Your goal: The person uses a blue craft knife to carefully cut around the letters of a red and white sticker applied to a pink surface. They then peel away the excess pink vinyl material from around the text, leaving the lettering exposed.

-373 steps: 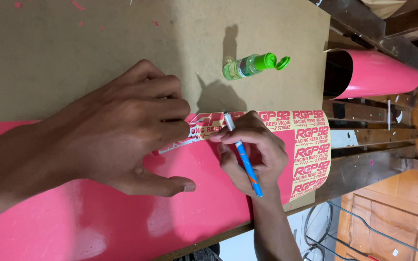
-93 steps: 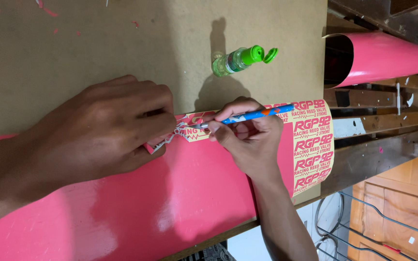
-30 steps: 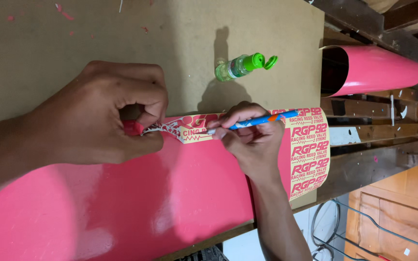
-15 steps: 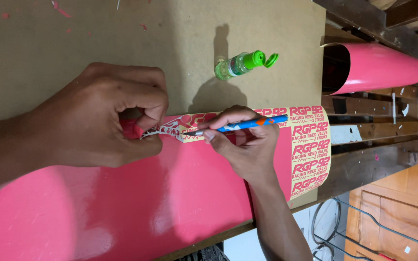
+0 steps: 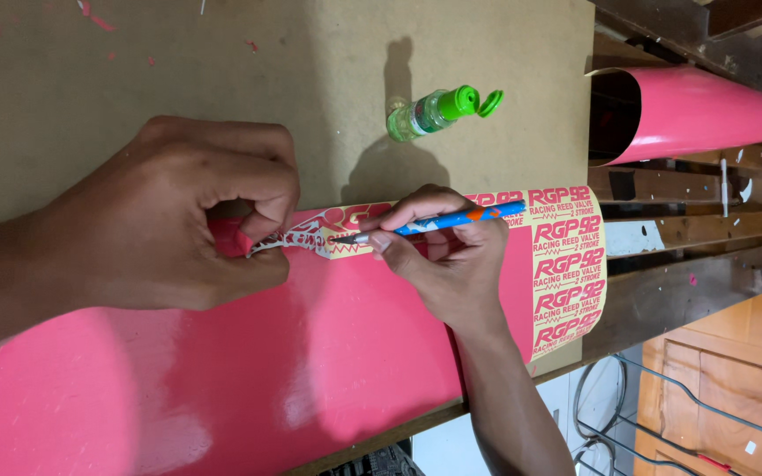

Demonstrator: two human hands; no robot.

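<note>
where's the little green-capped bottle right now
In the head view the green-capped bottle lies on its side on the brown board, upper middle, just above the hand holding the blue craft knife.

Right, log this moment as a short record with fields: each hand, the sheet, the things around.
left hand: pinches a peeled strip of pink vinyl, lifting it off the sheet
right hand: holds a blue knife, tip at the cut edge
sheet: pink, glossy, flat on a brown board
decals: cut lettering along the sheet's end
bottle: small, green cap flipped open, lying on the board
roll: pink, past the board's edge
</note>
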